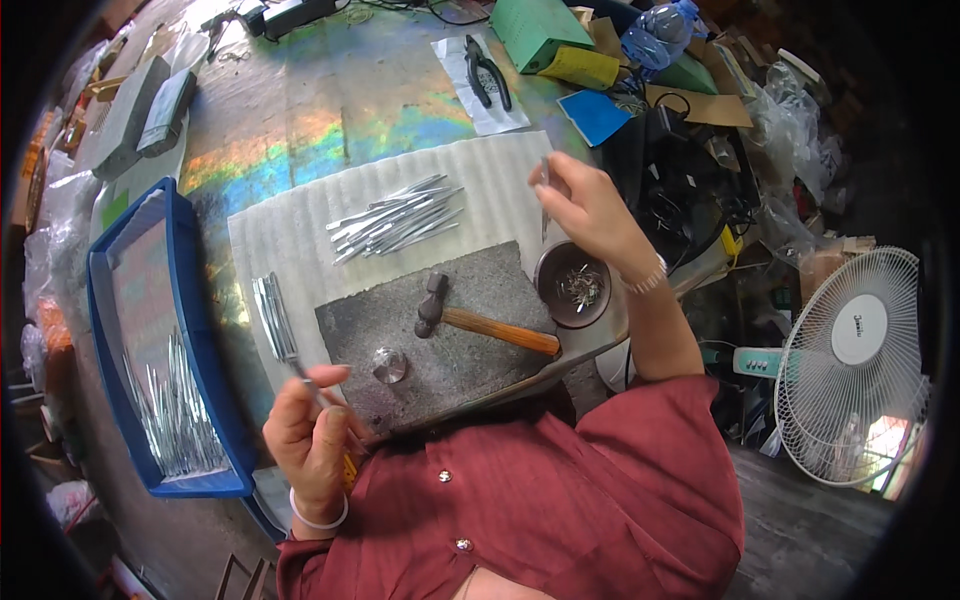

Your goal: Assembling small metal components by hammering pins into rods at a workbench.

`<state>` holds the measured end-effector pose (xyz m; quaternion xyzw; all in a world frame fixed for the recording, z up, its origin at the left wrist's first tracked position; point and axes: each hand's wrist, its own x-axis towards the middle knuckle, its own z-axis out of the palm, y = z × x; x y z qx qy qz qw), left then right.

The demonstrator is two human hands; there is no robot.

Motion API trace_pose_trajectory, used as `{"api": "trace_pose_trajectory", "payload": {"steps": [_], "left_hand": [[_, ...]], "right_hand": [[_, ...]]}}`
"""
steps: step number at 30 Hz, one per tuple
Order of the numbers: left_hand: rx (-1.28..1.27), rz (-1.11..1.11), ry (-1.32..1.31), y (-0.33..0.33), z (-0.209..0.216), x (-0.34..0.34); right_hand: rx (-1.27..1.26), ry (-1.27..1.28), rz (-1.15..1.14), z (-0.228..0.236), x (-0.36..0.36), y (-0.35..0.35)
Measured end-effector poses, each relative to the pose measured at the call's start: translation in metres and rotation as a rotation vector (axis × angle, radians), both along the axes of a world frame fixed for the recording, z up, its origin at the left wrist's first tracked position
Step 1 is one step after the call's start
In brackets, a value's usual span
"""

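Note:
My left hand (312, 430) is closed on a thin metal strip (308, 384), held between thumb and fingers near the slab's left corner. Raised at the right, my right hand (595, 208) pinches a slim pointed metal piece (545, 205), whose exact kind I cannot make out. Below that hand stands a dark round bowl (547, 302) holding small metal bits. A hammer (500, 330) with a wooden handle lies on the dark grey slab (375, 315), beside a shiny round metal block (389, 365). Beyond the slab, a pile of silvery strips (395, 220) rests on white foam sheet (275, 225).
A smaller row of strips (272, 310) lies at the foam's left. The blue tray (205, 375) at far left holds many more. Black-handled pliers (487, 75) lie at the back. Boxes, a plastic bottle (660, 35) and cables crowd the right; a white fan (850, 365) stands beside me.

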<state>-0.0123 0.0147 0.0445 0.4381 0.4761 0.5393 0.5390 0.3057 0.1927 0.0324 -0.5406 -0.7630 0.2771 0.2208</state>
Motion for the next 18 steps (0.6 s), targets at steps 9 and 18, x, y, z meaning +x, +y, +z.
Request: {"api": "trace_pose_trajectory", "payload": {"steps": [9,18], "left_hand": [[0.119,-0.246,0.011,0.014,-0.01,0.035],[0.058,-0.134,-0.046,0.001,-0.013,0.032]], "right_hand": [[-0.311,0.537,0.407,0.045,-0.077,-0.112],[0.068,0.572,0.365,0.03,-0.112,-0.111]]}}
